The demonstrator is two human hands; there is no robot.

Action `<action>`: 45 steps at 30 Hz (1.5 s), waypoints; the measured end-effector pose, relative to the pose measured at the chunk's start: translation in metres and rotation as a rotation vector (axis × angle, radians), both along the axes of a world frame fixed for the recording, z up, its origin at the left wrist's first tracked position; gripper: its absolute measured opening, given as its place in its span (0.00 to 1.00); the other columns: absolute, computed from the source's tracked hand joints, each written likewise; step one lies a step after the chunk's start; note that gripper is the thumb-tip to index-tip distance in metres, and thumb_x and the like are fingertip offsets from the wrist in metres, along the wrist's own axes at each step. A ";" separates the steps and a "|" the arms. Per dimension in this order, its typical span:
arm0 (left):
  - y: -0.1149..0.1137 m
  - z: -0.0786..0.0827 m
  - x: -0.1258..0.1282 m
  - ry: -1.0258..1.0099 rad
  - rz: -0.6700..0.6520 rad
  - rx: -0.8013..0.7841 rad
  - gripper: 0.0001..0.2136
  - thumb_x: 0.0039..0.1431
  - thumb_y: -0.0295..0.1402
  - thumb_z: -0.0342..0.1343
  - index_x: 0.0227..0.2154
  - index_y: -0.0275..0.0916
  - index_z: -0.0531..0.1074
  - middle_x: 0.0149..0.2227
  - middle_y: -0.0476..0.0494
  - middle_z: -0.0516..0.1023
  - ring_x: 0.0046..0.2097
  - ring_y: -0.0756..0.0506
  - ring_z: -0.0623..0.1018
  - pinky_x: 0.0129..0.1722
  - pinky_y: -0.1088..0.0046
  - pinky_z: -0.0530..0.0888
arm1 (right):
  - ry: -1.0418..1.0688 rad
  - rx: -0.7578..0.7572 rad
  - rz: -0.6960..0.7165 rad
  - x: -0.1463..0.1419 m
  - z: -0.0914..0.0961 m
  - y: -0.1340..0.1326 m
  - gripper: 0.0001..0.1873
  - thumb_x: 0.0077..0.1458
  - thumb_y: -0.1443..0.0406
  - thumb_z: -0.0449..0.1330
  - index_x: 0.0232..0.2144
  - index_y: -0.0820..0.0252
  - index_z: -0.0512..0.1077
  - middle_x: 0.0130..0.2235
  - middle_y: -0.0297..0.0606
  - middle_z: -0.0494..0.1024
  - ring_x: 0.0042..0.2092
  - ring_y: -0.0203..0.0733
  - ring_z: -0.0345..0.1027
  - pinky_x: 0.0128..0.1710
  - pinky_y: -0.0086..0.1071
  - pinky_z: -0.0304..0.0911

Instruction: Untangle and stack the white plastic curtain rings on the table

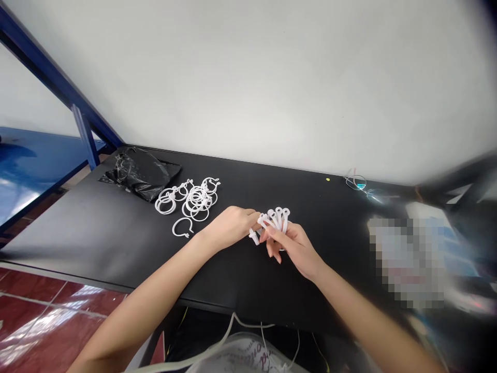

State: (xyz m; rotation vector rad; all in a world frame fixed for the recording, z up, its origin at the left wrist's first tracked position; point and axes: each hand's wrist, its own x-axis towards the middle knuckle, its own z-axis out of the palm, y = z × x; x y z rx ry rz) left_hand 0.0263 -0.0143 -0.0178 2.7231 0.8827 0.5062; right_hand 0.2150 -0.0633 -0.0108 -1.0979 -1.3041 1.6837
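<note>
Several white plastic curtain rings [279, 219] are bunched in my right hand [301, 248], their small eyelets fanned out above the thumb and fingers. My left hand [232, 226] meets the bunch from the left, its fingertips closed at the nearest ring; how much it grips is partly hidden. A white ring end [253, 237] sticks out below the left fingertips. On the black table [233, 269], left of my hands, lies a loose pile of similar rings [199, 201]. One separate open ring [182, 227] rests in front of that pile.
A crumpled black plastic bag [143, 171] lies behind the pile. Thin clear-looking loops [356, 182] are at the back right, and a blurred, pixelated packet [404, 259] sits at the right. Blue metal framing [85, 134] borders the left; a pale wall stands behind.
</note>
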 end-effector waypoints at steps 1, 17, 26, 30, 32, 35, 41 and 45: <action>0.001 0.000 -0.001 0.053 0.016 0.066 0.14 0.66 0.24 0.41 0.23 0.37 0.62 0.23 0.50 0.66 0.21 0.52 0.64 0.22 0.74 0.57 | 0.015 -0.061 0.008 0.000 0.000 0.002 0.18 0.56 0.54 0.62 0.26 0.64 0.75 0.19 0.32 0.70 0.18 0.30 0.59 0.15 0.24 0.53; -0.002 0.004 -0.001 -0.078 0.016 0.226 0.13 0.68 0.29 0.42 0.26 0.36 0.65 0.24 0.51 0.68 0.22 0.53 0.65 0.22 0.77 0.59 | 0.118 -0.150 0.009 -0.008 -0.001 -0.003 0.18 0.56 0.54 0.63 0.26 0.66 0.75 0.16 0.27 0.67 0.15 0.26 0.58 0.15 0.22 0.56; -0.007 0.005 0.004 -0.017 0.016 0.346 0.18 0.72 0.31 0.36 0.29 0.35 0.66 0.25 0.50 0.66 0.21 0.53 0.62 0.20 0.76 0.58 | 0.196 -0.030 -0.141 -0.003 -0.004 -0.001 0.17 0.54 0.57 0.65 0.21 0.64 0.76 0.20 0.31 0.69 0.17 0.27 0.60 0.18 0.25 0.61; -0.010 0.002 0.005 -0.050 -0.006 0.297 0.19 0.72 0.29 0.33 0.27 0.36 0.65 0.25 0.50 0.65 0.22 0.53 0.61 0.21 0.77 0.58 | 0.220 0.003 -0.195 -0.007 -0.007 -0.006 0.16 0.55 0.57 0.64 0.23 0.64 0.77 0.18 0.29 0.67 0.16 0.26 0.55 0.18 0.26 0.64; -0.010 0.000 0.006 -0.104 0.028 0.236 0.18 0.71 0.29 0.35 0.27 0.36 0.65 0.25 0.50 0.65 0.22 0.53 0.61 0.21 0.77 0.58 | 0.214 0.033 -0.213 -0.007 -0.006 -0.008 0.16 0.56 0.58 0.63 0.23 0.63 0.77 0.18 0.29 0.66 0.16 0.26 0.53 0.19 0.26 0.64; -0.009 -0.001 0.007 -0.227 0.107 0.116 0.16 0.71 0.31 0.39 0.26 0.36 0.64 0.25 0.50 0.65 0.23 0.54 0.63 0.23 0.77 0.59 | 0.203 0.086 -0.203 -0.005 -0.003 -0.009 0.15 0.58 0.58 0.62 0.24 0.63 0.78 0.18 0.29 0.65 0.18 0.27 0.57 0.22 0.27 0.66; -0.007 0.006 0.009 -0.386 0.121 -0.276 0.09 0.67 0.34 0.48 0.36 0.35 0.71 0.27 0.49 0.73 0.26 0.53 0.69 0.27 0.79 0.65 | 0.132 0.139 -0.154 -0.005 -0.005 -0.007 0.15 0.57 0.56 0.62 0.25 0.61 0.75 0.20 0.30 0.68 0.21 0.31 0.63 0.25 0.30 0.69; -0.010 0.007 0.010 -0.347 0.110 -0.491 0.21 0.60 0.26 0.51 0.57 0.36 0.62 0.24 0.55 0.72 0.24 0.53 0.69 0.28 0.79 0.66 | 0.047 0.158 -0.122 -0.010 -0.011 -0.010 0.11 0.48 0.60 0.70 0.26 0.61 0.73 0.29 0.34 0.74 0.27 0.34 0.67 0.26 0.29 0.69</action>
